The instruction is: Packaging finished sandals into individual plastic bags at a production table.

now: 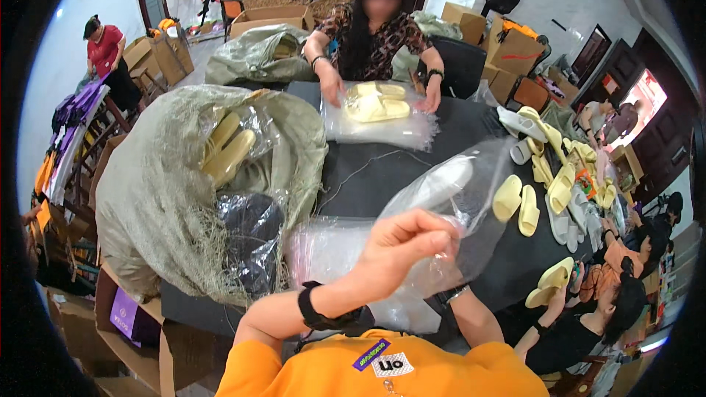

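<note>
My left hand [412, 247] is closed in a pinch on the gathered edge of a clear plastic bag [482, 184]. A pale slipper [445, 179] shows inside that bag, its sole toward the far side. Just behind the left hand, my right hand [443, 268] is closed at the same end of the bag; plastic and the left hand partly cover its fingers. Beneath my hands lies a stack of flat clear bags [331, 246] on the dark table [360, 176]. To the right of the bag rests a pair of yellow slippers [518, 204].
A big woven sack [158, 176] with bagged slippers stands at left. Opposite, a person [375, 37] handles yellow slippers [376, 103] on plastic bags. Loose slippers [562, 187] pile up at right, where another person [588, 323] holds a yellow pair. Cardboard boxes [176, 353] sit at lower left.
</note>
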`<state>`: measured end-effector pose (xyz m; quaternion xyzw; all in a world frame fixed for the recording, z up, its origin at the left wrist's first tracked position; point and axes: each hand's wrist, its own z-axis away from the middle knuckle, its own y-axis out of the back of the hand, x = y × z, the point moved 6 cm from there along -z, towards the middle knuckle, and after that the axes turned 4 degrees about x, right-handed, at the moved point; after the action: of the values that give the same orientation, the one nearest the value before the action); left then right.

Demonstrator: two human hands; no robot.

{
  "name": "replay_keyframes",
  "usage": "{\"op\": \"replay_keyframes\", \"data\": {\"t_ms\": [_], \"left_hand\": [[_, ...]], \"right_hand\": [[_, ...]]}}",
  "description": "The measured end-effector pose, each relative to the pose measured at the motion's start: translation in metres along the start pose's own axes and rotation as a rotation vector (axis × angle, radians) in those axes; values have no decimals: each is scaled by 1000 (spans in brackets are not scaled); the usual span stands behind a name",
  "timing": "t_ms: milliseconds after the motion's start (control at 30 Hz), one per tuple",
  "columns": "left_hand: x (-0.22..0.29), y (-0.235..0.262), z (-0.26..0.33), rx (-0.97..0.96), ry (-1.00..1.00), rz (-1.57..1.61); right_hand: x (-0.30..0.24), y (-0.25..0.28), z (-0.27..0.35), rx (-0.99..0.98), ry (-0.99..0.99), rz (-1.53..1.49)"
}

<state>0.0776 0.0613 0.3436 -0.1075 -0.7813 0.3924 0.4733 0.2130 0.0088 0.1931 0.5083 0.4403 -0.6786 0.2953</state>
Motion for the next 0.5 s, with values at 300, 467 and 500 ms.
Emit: {"op": "replay_keyframes", "data": {"t_ms": [300,467,500], "left_hand": [[29,70,12,267,-258,-299],[59,156,106,677,-404,-1572],[60,165,128,763,-403,-1656]], "right_hand": [[-15,43,20,-143,-23,-335],[-18,6,29,-251,-133,282],[-14,-7,31,-250,-168,382]]}}
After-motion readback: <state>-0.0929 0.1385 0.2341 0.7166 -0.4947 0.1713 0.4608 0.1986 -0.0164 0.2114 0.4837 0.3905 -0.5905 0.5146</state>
